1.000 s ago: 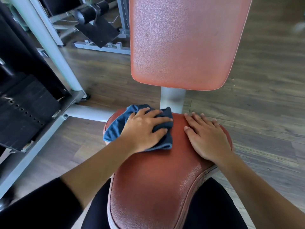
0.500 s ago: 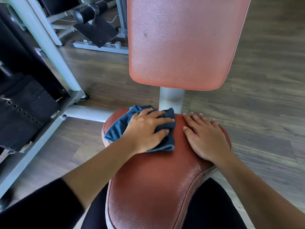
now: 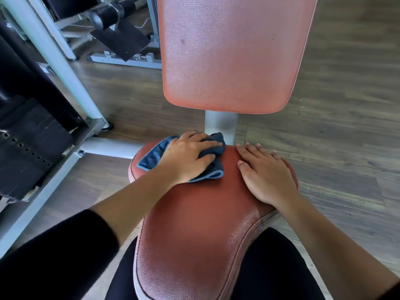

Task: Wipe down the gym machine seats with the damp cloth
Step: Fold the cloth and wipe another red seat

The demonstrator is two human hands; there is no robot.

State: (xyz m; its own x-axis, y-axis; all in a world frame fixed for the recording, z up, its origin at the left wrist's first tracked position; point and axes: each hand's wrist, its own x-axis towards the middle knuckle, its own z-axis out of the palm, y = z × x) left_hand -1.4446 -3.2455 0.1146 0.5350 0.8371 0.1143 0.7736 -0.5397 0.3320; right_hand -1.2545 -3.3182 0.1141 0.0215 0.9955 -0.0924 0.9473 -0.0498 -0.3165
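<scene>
A red-brown padded seat [image 3: 194,224] fills the lower middle, with its matching backrest [image 3: 233,53] upright behind it. A dark blue cloth [image 3: 151,156] lies bunched on the seat's rear left part. My left hand [image 3: 186,159] lies on top of the cloth and presses it onto the seat, a fold caught between thumb and index finger. Flat on the seat's rear right part rests my right hand [image 3: 266,174], fingers straight and together, a short gap from the cloth.
A grey steel post [image 3: 220,124] joins seat and backrest. To the left stand a grey machine frame [image 3: 54,61] and a black weight stack [image 3: 28,148]. Another machine's black roller pad [image 3: 112,11] is at the back left. Wooden floor [image 3: 335,126] lies to the right.
My left hand has slid the cloth a little toward the seat's rear edge. My right hand has stayed flat in the same spot.
</scene>
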